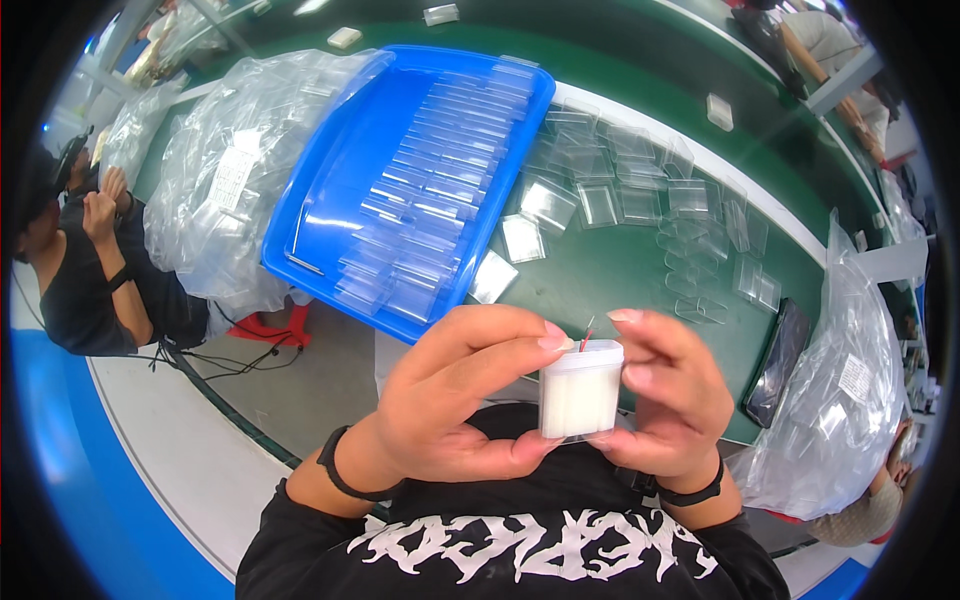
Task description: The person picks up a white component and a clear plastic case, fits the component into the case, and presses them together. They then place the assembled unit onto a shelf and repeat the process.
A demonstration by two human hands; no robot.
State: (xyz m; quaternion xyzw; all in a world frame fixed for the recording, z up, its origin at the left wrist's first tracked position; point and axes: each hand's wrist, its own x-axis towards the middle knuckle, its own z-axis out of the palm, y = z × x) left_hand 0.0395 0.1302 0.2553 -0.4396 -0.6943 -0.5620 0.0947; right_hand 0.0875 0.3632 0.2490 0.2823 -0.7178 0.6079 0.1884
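Observation:
Close in front of me, a small clear plastic box (pixel 580 400) with white contents stands upright between my hands. A thin red piece with a dark, fine tip (pixel 586 338) sticks up from its top. My left hand (pixel 440 395) pinches the box, index finger along the top edge and thumb at the bottom left corner. On the other side my right hand (pixel 685 410) has its thumb against the lower right corner and a bent finger at the side. Its index finger is raised beside the thin piece, seemingly not touching it.
A blue tray (pixel 330 220) holds overlapping rows of clear plastic sleeves (pixel 450 150). More clear sleeves (pixel 600 200) lie scattered on the green table (pixel 560 270). A dark phone (pixel 778 365) rests at right. Bulky plastic bags (pixel 230 180) flank the table; a co-worker (pixel 90 260) sits at left.

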